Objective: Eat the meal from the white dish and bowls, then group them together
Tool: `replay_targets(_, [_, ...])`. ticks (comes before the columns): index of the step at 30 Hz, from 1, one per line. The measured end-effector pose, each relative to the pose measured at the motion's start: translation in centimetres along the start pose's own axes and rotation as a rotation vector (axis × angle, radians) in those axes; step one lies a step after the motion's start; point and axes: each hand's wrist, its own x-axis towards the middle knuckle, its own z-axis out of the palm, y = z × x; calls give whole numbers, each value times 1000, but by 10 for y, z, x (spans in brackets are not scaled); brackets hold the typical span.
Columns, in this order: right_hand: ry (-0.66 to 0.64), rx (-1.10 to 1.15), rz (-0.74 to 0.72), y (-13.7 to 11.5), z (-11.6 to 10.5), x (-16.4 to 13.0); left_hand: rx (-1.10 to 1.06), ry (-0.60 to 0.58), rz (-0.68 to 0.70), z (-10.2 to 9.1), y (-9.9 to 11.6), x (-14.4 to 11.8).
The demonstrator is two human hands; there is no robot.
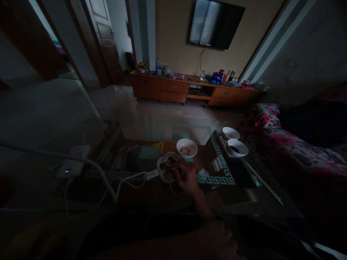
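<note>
Head view
Bowls: four. A scalloped white bowl of dark mixed bits lies under the right hand's fingertips; one round bowl just beyond; two more bowls well off to its right.
Right hand: closed on a thin stick-like tool, its tip in the scalloped bowl.
Left hand: low near the body; grip cannot be told.
Chopsticks: one pair, far right near the table edge.
Surface: dark glass table, bare patch right of the hand.
Room: dim; TV above a wooden cabinet.
</note>
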Motion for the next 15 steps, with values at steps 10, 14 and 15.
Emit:
replay_targets(10, [-63,-5,18,1,2,0,-11,32,1,7,1,-1])
replay_targets(14, [-67,-10,31,0,3,0,-46,-60,11,-2,0,2])
replay_targets(15, [-67,-8,31,-1,3,0,-50,-82,7,-4,0,2])
